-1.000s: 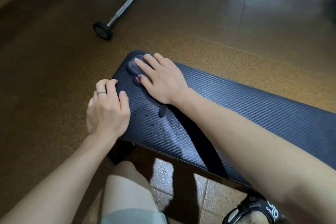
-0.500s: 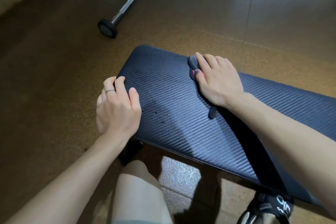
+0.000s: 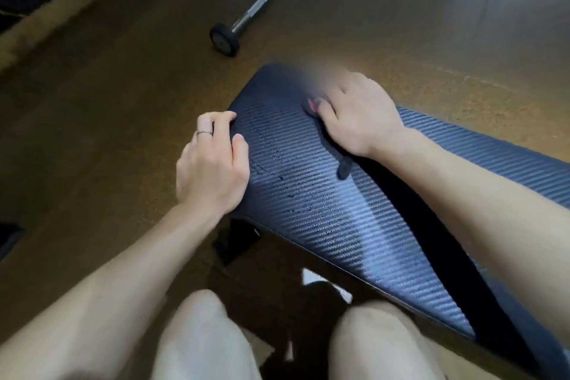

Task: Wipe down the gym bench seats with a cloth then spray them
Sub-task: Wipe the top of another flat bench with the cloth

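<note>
**Cloth Pass on the Bench Seat: Hand and Object Positions**

Head view. The bench seat (image 3: 354, 210) is a dark pad with a ribbed, woven-look surface. It runs from the upper centre of the frame toward the lower right. A lighter sheen crosses its middle, and small dark droplets dot the area near the left end.

The right hand (image 3: 361, 114) lies palm-down on the pad near its far edge. It presses a dark cloth (image 3: 342, 168) against the surface. Most of the cloth is hidden under the palm; a narrow tail trails out toward the wrist, and a small pink patch shows beside the thumb. The fingertips are motion-blurred, so their exact curl cannot be determined.

The left hand (image 3: 212, 160) rests on the near-left end of the pad. Its fingers curl over the edge and its thumb lies on top, so it grips the pad. A ring (image 3: 204, 133) sits on one finger.

Both knees in light shorts (image 3: 200, 339) appear at the bottom of the frame, just in front of the bench. A barbell (image 3: 246, 14) lies on the brown floor (image 3: 108, 86) beyond the bench, well apart from it.
</note>
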The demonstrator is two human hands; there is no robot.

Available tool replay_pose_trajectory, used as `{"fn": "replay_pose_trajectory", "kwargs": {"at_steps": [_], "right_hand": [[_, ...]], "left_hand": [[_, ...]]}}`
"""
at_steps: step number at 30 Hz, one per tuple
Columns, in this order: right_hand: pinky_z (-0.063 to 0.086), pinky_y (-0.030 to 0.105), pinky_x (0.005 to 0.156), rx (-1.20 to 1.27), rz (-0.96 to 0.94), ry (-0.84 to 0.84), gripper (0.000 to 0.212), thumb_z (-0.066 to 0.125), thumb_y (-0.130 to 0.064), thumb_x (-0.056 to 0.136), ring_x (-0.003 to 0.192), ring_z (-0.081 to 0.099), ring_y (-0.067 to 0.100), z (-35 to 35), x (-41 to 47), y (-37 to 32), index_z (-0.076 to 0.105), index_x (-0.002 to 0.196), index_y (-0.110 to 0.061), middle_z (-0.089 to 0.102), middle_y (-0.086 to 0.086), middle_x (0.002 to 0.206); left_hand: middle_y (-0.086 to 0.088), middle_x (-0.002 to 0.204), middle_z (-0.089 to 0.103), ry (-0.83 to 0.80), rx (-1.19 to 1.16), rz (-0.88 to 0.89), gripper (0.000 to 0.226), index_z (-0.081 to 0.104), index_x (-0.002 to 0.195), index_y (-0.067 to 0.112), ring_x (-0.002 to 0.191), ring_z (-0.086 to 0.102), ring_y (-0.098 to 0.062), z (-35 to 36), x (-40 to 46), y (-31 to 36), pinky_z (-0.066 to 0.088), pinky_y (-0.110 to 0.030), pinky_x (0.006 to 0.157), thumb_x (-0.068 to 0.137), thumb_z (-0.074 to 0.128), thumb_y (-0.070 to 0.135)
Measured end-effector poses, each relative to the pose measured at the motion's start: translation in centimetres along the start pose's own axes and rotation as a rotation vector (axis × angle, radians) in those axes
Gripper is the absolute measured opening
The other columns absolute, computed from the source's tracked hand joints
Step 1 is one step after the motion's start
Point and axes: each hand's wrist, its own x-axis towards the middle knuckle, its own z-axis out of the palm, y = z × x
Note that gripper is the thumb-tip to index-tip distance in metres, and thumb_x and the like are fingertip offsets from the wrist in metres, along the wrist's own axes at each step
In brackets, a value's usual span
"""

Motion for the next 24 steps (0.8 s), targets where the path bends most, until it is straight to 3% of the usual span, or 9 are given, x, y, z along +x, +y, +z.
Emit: {"fn": "replay_pose_trajectory", "kwargs": {"at_steps": [5,13,18,21,24], "right_hand": [[0.025,0.051,0.121,-0.047,-0.108,-0.076,0.063,0.019,-0.042,0.105,0.149,0.027,0.038,-1.1,-6.5,2.0,0.031,0.159,-0.012,0.028,0.015,0.164],[0.036,0.046,0.107,-0.001,-0.148,-0.087,0.061,0.019,-0.042,0.104,0.129,0.046,0.036,1.0,7.9,-5.4,0.031,0.158,-0.015,0.043,0.012,0.153],[0.023,0.047,0.118,-0.077,-0.265,-0.12,0.056,0.017,-0.038,0.106,0.135,0.042,0.034,0.8,9.1,-10.9,0.06,0.136,-0.019,0.057,0.008,0.142],[0.014,0.049,0.124,0.008,-0.326,-0.078,0.056,0.019,-0.038,0.105,0.151,0.023,0.037,0.9,4.4,-10.4,0.046,0.149,-0.016,0.039,0.009,0.16],[0.012,0.047,0.126,0.081,-0.408,-0.061,0.058,0.022,-0.038,0.106,0.155,0.014,0.036,-0.1,-3.8,-9.1,0.032,0.159,-0.016,0.025,0.008,0.167]], "left_hand": [[-0.002,0.15,0.046,0.002,-0.023,-0.026,0.045,0.047,0.148,0.017,0.115,0.057,-0.025,0.1,-0.4,0.9,0.045,-0.043,0.099,0.107,0.036,0.034],[-0.002,0.141,0.052,0.051,-0.014,-0.034,0.048,0.054,0.14,0.017,0.108,0.061,-0.028,0.4,-0.2,1.1,0.048,-0.043,0.088,0.102,0.03,0.037],[0.002,0.142,0.051,0.064,-0.091,-0.091,0.04,0.052,0.138,0.021,0.112,0.058,-0.027,0.1,-0.3,1.0,0.043,-0.043,0.095,0.105,0.033,0.032],[-0.003,0.131,0.056,0.166,-0.223,-0.172,0.037,0.054,0.129,0.017,0.107,0.058,-0.024,0.0,-0.9,0.4,0.047,-0.044,0.094,0.104,0.032,0.032],[-0.002,0.124,0.061,0.136,-0.47,-0.44,0.033,0.057,0.129,0.021,0.108,0.056,-0.018,0.3,-2.4,-1.0,0.043,-0.035,0.088,0.109,0.034,0.032]]}}
